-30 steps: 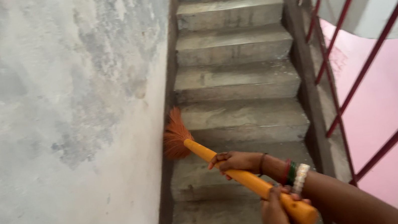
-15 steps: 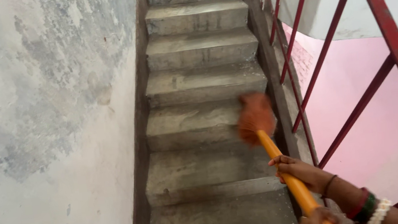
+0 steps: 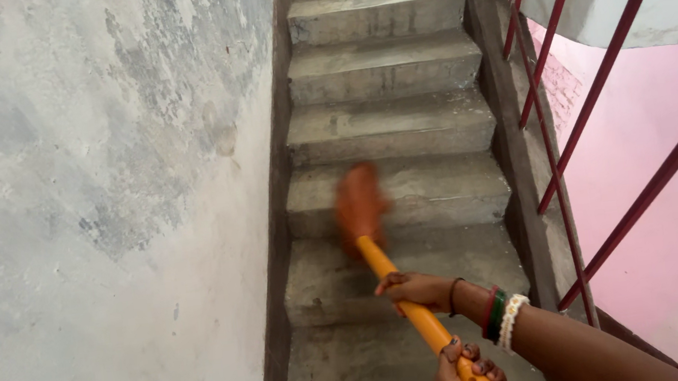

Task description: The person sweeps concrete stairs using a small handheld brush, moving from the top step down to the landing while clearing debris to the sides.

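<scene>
Wall fills the left side; its plaster is rough, grey and white, with patches where the paint is worn away. Beside it, concrete stairs climb away from the camera. The steps are bare, grey and dusty, with a dark strip along the wall edge.

Over the middle steps is the broom. Its head is a bunch of reddish-orange bristles, blurred in the picture, and it lies above the left part of a step, near the wall but apart from it. The handle is a round, smooth, yellow-orange stick that runs down and to the right.

The left hand is closed around the low end of the handle, at the bottom edge of the view. The right hand is closed around the handle higher up, with fingers wrapped over it. On the right wrist are bangles, red, green and white, and a thin dark thread.

To the right, a concrete curb borders the steps. Above it stands a railing of dark red metal bars, slanted. Behind the bars is a pink surface, smooth and flat.
</scene>
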